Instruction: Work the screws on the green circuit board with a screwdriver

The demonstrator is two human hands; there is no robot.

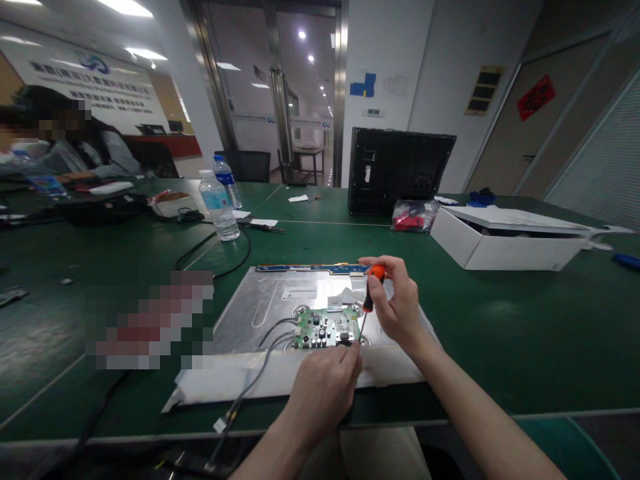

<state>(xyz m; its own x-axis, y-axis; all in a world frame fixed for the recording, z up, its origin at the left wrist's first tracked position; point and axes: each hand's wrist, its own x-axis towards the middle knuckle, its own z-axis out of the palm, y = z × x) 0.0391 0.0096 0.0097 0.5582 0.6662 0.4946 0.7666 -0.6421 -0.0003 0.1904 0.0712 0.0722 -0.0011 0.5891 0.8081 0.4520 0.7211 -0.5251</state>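
A screwdriver point(376, 283) with an orange and black handle is gripped in my right hand point(400, 303), its shaft slanting down to the right edge of a green circuit board point(327, 327). The fingers of my left hand point(327, 380) are curled together at the board's lower right corner, close to the screwdriver's tip. Whatever they pinch there is hidden. The board sits on a silver metal panel point(250, 313) lying flat, with a blue circuit strip point(310, 269) along its far edge. Grey cables point(260, 370) run from the board's left side to a loose white plug point(219, 425).
Two water bottles point(220, 207) stand beyond the panel at left. A black monitor casing point(400, 170), a bag with red items point(414, 217) and a white box point(505, 243) are at the back right. Black cables point(247, 250) trail across the green table point(500, 333). Another person point(95, 143) sits far left.
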